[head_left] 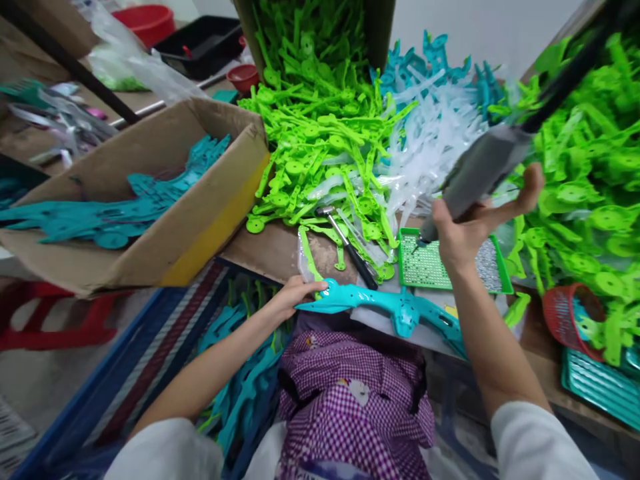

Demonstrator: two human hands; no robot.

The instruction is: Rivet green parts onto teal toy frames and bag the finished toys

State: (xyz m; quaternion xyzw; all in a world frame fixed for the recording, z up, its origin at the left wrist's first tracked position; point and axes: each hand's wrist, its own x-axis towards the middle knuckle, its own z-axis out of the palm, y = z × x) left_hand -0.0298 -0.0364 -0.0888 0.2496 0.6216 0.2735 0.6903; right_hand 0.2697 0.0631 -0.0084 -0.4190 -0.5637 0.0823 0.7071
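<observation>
My left hand [293, 295] pinches the left end of a long teal plastic part [380, 300], which lies across the near edge of the work table. In my right hand [463, 237] is a grey electric screwdriver [483, 167], fingers wrapped round its lower body and one finger sticking out. The screwdriver's tip is over a green tray [404, 263] with a grid of holes; small metal screws [490, 265] are heaped at its right side. A hammer [350, 247] with a black handle rests just beyond the teal part.
Lime-green plastic parts [320, 147] pile up at the back, beside clear plastic strips [435, 127]. More lime parts [600, 187] heap at right, near a red basket [570, 320]. A cardboard box [220, 200] at left holds teal pieces. The screwdriver's black cord [565, 80] runs up right.
</observation>
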